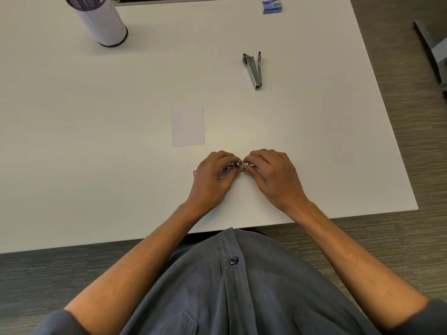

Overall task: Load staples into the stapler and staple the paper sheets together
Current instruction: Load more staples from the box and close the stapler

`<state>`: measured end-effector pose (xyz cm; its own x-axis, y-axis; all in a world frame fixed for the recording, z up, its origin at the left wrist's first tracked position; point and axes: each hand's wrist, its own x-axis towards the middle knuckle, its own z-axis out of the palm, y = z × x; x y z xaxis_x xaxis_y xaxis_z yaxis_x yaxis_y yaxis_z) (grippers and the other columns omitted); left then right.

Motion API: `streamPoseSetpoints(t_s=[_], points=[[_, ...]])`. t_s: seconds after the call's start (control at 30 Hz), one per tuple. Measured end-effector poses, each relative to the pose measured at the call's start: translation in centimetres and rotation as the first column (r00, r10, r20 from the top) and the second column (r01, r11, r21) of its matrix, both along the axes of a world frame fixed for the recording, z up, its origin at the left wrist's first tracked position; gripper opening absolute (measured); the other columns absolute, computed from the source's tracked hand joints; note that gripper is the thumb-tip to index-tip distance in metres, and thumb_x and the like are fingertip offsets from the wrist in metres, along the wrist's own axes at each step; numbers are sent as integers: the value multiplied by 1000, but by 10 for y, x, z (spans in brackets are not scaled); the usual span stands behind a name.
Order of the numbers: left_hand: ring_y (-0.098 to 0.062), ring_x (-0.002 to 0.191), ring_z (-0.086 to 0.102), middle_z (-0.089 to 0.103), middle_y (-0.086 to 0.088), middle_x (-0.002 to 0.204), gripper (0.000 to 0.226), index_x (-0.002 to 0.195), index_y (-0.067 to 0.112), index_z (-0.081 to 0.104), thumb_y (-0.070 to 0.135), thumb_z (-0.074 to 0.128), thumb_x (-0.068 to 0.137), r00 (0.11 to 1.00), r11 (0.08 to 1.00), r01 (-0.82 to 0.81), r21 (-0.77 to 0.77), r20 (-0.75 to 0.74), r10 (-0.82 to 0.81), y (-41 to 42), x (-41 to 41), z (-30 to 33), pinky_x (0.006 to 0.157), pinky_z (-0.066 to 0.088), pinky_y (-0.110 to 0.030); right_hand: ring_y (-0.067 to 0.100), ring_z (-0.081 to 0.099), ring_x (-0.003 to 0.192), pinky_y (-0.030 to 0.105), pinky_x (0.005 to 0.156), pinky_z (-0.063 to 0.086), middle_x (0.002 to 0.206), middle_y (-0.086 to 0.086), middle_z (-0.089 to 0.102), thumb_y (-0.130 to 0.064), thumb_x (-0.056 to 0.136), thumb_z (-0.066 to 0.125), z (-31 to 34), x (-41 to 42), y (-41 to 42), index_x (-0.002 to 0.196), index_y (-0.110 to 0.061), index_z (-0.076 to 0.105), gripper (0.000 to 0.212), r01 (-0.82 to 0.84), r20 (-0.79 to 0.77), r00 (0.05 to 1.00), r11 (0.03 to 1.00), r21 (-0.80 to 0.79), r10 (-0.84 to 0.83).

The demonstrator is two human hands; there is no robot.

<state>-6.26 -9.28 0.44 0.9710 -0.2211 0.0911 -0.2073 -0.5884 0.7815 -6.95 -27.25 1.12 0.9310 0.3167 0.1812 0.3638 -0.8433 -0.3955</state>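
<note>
Both hands are meeting near the front middle of the white table [96, 141]. Left hand [211, 180] is curling its fingers round a small stapler [231, 168], metal works showing between the fingers, a pink end [194, 173] sticking out on the far left side of the hand. Right hand [272, 174] is pinching a short silvery piece [249, 164] right at the stapler's open end; probably a staple strip, too small to confirm. Fingertips of the two hands are nearly touching. Paper sheets [187, 126] are lying flat just beyond the left hand, not touching it; cannot tell how many sheets are in the stack. A metal staple remover [254, 68] is lying further back on the right, jaws spread, well apart from the hands. Blue staple box [272, 6] is sitting at the far right edge. A mesh pen cup [99, 20] wrapped in paper is standing at far left. Person is wearing a grey button shirt [229, 286], sleeves pushed up.
</note>
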Motion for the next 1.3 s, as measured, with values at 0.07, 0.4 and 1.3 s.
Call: streamPoseSetpoints(t_s=[0.07,0.4,1.3], points=[[-16,93,64,71,-4,102,16,104,10,74,17,69,90,1000,1000,-1,1,5,1,0,0,-1,83,55,-36,25,67,95,37,84,48,107,6,71,-17,94,65,0,1,-1,107,-9,71,17,0,4,1000,1000,13,0],[-17,101,66,71,-4,110,22,108,9,74,11,68,87,999,1000,-11,-20,-36,10,2,0,2,90,55,-41,24,63,111,35,92,47,123,7,66,-16,92,67,-4,-11,-5,121,-10,68,30,-12,21,1000,999,32,11],[-11,88,60,66,14,90,13,93,19,74,31,70,88,985,993,-119,-8,-127,117,-14,5,6,75,53,-31,17,63,105,37,89,53,119,-2,66,-24,94,64,-2,-21,-29,120,-13,65,28,275,-184,953,941,195,-241]])
